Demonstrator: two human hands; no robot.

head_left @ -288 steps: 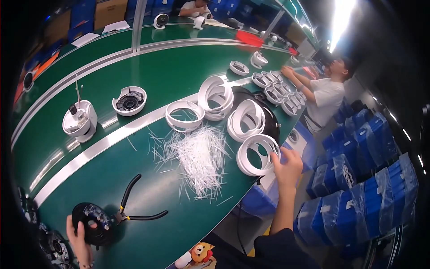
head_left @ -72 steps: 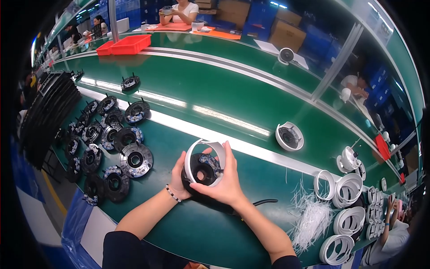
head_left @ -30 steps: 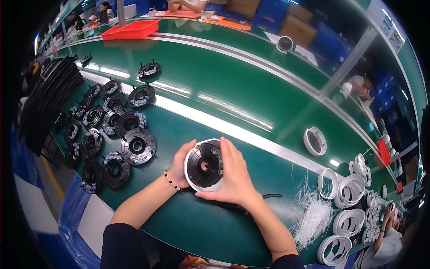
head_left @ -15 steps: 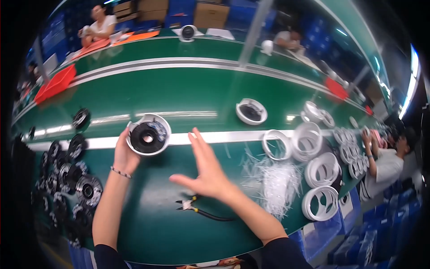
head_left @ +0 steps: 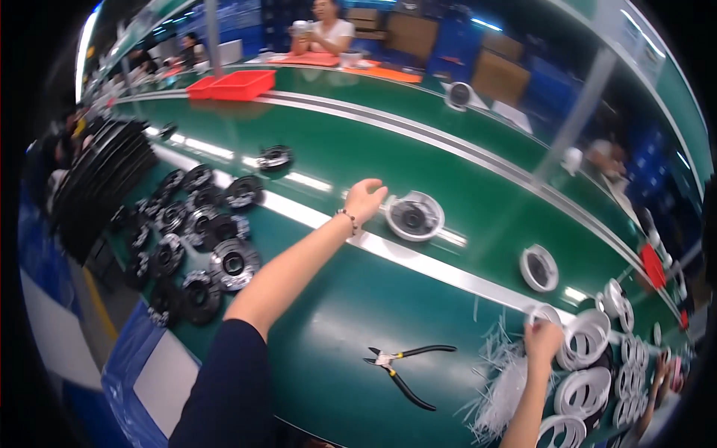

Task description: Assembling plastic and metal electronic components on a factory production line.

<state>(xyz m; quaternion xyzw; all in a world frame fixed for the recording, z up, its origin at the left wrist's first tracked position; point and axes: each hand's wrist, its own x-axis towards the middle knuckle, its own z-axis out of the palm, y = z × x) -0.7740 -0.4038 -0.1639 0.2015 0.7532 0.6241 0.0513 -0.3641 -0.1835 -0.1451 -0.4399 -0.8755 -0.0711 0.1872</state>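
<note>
My left hand [head_left: 364, 201] is just left of a round white housing with a black disc inside [head_left: 415, 216], which lies on the green belt. Its fingers are loosely curved and apart, with nothing in them. At the right, the fingers of my right hand [head_left: 544, 343] are closed on a white plastic ring [head_left: 545, 315], partly hidden by the hand. Below that hand lies a heap of thin clear plastic strips [head_left: 508, 392]. Between my arms, side cutters with black and yellow handles [head_left: 385, 360] rest with spread handles on the green tabletop.
Several black round parts [head_left: 198, 224] crowd the left; one black part [head_left: 275, 158] lies on the belt. Another white housing [head_left: 539, 269] sits farther right. Several white rings [head_left: 584, 392] stack at right. Red trays [head_left: 243, 84] and a person [head_left: 328, 33] are across the line.
The white housing has left my left hand and now lies on the belt. My right hand has moved right and closed on a white ring. The view has turned left.
</note>
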